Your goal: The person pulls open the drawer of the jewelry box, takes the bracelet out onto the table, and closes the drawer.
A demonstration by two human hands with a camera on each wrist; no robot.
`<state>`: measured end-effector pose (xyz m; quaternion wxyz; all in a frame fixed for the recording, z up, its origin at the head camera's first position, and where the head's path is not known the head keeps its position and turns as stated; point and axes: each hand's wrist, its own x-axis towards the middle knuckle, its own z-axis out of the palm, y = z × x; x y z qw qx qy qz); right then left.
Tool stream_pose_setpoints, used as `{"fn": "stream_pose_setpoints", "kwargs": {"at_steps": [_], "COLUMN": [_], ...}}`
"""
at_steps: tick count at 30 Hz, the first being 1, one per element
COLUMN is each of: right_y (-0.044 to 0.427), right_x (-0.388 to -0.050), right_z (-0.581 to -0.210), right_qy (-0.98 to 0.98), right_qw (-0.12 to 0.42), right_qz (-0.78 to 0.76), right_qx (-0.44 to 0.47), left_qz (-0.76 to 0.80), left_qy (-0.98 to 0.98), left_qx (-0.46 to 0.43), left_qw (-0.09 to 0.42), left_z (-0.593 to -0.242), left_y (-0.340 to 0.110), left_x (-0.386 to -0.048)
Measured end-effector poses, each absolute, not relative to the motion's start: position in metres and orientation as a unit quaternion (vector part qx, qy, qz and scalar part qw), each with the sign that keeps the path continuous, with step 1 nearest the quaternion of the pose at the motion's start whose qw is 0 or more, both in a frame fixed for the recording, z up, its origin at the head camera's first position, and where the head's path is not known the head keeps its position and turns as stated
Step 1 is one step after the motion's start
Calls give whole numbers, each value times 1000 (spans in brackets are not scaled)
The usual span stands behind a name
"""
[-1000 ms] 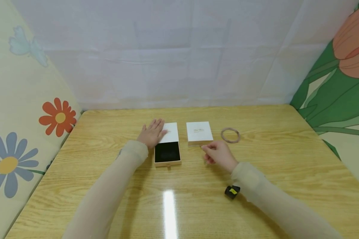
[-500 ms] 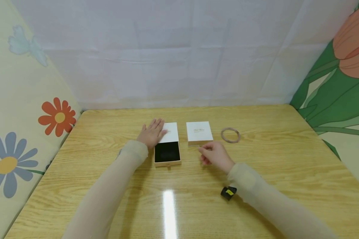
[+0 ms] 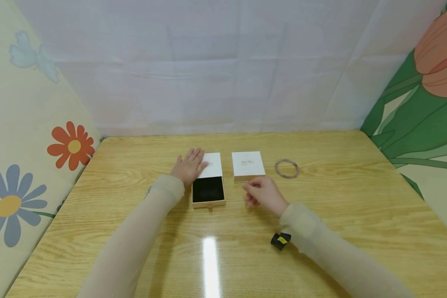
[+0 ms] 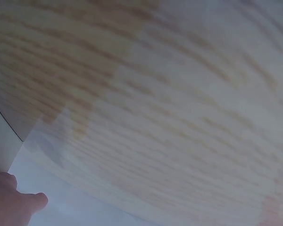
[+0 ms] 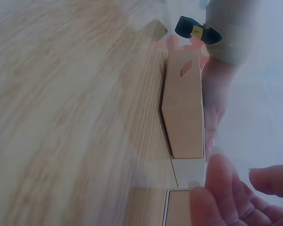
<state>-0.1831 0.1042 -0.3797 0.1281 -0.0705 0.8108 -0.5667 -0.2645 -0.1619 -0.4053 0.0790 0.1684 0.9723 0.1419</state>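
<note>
My left hand (image 3: 188, 169) rests with straight fingers on the white sleeve (image 3: 213, 164) of the left drawer-style gift box. Its tan drawer (image 3: 208, 204), lined in black, is pulled out toward me, with a small pull tab in front. A second white gift box (image 3: 248, 164) with gold lettering stands to its right, its drawer in. My right hand (image 3: 266, 194) hovers just in front of that box. In the right wrist view its loosely bent fingers (image 5: 220, 181) stand apart from the thumb (image 5: 272, 180), and nothing is seen between them.
A purplish bangle (image 3: 287, 169) lies on the wooden table (image 3: 134, 256), right of the second box. A black wrist camera (image 3: 280, 240) hangs below the right sleeve. White cloth (image 3: 223, 74) backs the table; floral panels flank it.
My right hand has shifted a little left along the front of the second box. The left hand, both boxes and the bangle have stayed put.
</note>
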Motion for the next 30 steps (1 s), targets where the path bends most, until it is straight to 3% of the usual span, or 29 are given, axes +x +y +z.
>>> {"fn": "stream_pose_setpoints", "kwargs": {"at_steps": [30], "right_y": [85], "right_x": [-175], "right_z": [-387], "right_qy": [801], "right_qw": [167], "right_qz": [-568], "right_qx": [-88], "left_qz": [139], "left_qy": [972], "left_qx": [167], "left_qw": [85], "left_z": [-399], "left_y": [-160], "left_x": [-260]}}
